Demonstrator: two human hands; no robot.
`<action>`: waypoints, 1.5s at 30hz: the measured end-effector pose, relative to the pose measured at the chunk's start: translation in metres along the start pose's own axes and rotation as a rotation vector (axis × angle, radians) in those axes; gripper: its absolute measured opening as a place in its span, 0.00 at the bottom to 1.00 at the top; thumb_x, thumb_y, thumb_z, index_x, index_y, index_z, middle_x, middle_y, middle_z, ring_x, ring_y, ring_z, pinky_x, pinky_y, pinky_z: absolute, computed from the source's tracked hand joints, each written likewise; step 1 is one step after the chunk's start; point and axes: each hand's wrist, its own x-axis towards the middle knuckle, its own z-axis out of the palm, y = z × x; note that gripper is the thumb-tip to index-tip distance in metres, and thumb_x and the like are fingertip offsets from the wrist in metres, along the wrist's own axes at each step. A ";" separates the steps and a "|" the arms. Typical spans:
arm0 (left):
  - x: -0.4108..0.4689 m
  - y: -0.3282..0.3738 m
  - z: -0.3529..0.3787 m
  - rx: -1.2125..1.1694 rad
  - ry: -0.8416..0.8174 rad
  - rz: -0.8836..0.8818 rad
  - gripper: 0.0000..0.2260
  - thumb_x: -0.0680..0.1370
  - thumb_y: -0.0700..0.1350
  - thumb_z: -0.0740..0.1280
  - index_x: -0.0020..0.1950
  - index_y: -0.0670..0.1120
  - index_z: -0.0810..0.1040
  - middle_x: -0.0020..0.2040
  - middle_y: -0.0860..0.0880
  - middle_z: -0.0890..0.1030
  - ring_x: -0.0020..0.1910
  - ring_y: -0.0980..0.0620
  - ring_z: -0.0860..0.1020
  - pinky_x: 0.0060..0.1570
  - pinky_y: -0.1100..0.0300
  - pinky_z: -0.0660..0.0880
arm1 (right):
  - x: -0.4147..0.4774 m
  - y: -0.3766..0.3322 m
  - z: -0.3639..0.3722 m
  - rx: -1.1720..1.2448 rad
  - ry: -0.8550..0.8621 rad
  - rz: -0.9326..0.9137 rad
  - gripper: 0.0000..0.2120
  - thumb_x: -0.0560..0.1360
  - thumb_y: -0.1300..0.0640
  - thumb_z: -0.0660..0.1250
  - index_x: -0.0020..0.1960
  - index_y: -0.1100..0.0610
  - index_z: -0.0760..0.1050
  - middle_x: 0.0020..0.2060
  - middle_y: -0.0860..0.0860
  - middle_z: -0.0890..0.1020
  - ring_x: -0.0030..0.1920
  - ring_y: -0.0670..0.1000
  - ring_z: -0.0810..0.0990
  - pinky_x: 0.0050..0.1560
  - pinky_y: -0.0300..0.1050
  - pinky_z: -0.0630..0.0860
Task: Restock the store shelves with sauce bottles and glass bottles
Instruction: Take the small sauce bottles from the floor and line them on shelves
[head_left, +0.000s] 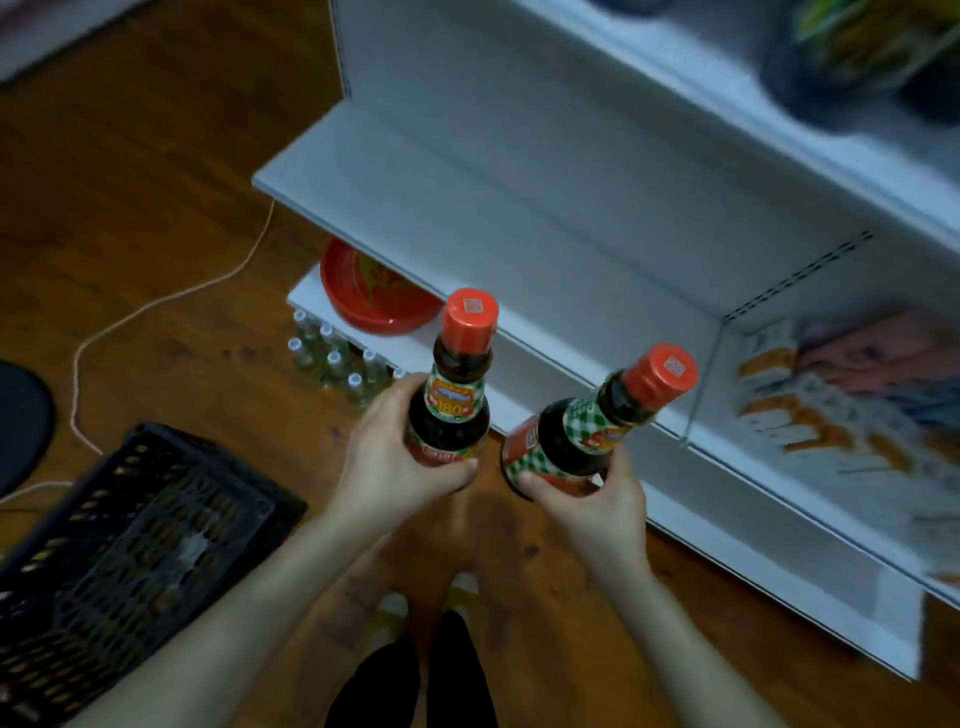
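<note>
Head view, looking down: a person's dark-clad legs (410, 680) stand on a brown wooden floor (156, 208), with both bare forearms stretched forward above them. The left hand (384, 462) curls fingers and thumb round the lower body of a dark glass sauce bottle with a red cap and green-checked label (457, 400), holding it upright. The right hand (597, 499) grips the base of a second dark sauce bottle with a red cap (587, 431), which tilts so that its cap leans right, toward the shelving. The two bottles are just beside each other without touching, both in the air before the front edge of the shelves.

On the floor to the left sits a black plastic lattice crate (130, 545); its contents are too blurred to tell. Beyond the hands stands a white metal shelving unit (519, 218). A thin wire divider (701, 384) on its middle shelf sets off a right-hand bay holding blurred flat packets (831, 410). On the lowest shelf rests a round red plastic basin (374, 296), and on the floor just beside it stands a cluster of small clear bottles with white caps (332, 364). A pale cord (156, 306) snakes across the floor at left. Farthest off, on the top shelf at right, sit dark blurred goods (857, 67).
</note>
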 end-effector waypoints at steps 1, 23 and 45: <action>-0.002 0.015 -0.006 -0.006 -0.016 0.035 0.37 0.55 0.58 0.71 0.63 0.53 0.69 0.54 0.58 0.72 0.54 0.61 0.70 0.51 0.69 0.68 | -0.007 -0.008 -0.008 0.010 0.023 -0.027 0.30 0.60 0.56 0.79 0.57 0.48 0.69 0.46 0.35 0.76 0.45 0.30 0.75 0.43 0.24 0.71; -0.061 0.322 0.115 -0.163 -0.446 0.595 0.29 0.49 0.60 0.69 0.49 0.68 0.66 0.49 0.66 0.73 0.46 0.74 0.72 0.42 0.77 0.66 | -0.126 -0.065 -0.328 0.130 0.595 -0.185 0.28 0.60 0.58 0.79 0.56 0.50 0.70 0.47 0.42 0.80 0.48 0.41 0.79 0.50 0.35 0.77; -0.001 0.485 0.347 -0.167 -0.462 0.533 0.30 0.63 0.36 0.77 0.61 0.47 0.70 0.44 0.61 0.73 0.42 0.65 0.71 0.48 0.59 0.69 | 0.000 -0.012 -0.573 0.051 0.697 -0.198 0.33 0.61 0.54 0.79 0.61 0.55 0.69 0.51 0.47 0.78 0.53 0.49 0.77 0.55 0.45 0.75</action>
